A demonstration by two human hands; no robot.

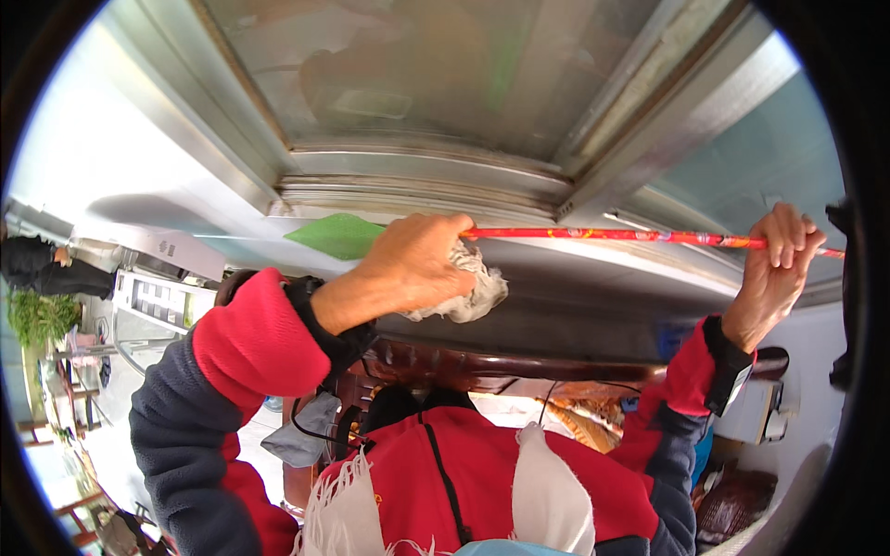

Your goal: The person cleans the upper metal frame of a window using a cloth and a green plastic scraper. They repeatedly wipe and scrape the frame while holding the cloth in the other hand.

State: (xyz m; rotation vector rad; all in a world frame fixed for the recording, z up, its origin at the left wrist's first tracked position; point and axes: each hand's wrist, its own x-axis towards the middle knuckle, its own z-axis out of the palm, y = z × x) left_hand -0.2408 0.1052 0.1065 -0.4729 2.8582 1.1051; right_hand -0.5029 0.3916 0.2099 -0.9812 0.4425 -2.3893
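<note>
My left hand (417,264) is closed around a crumpled off-white cloth (480,288) and the near end of a thin red patterned rod (598,236). The rod runs almost level to the right, where my right hand (782,257) grips it, fingers bent round it, and it extends a little past that hand. A flat green piece with a fine mesh-like texture (337,236) shows just left of my left hand; whether it is joined to the rod is hidden by the hand. Both hands are in front of a metal-framed glass window (431,83), above its lower track.
Below the hands lies a dark, glossy wooden furniture edge (445,365). The metal window frame (640,163) slants at the right. A grey face mask (302,431) hangs near my left side. At the far left are a person in dark clothing (52,267) and a green plant (42,316).
</note>
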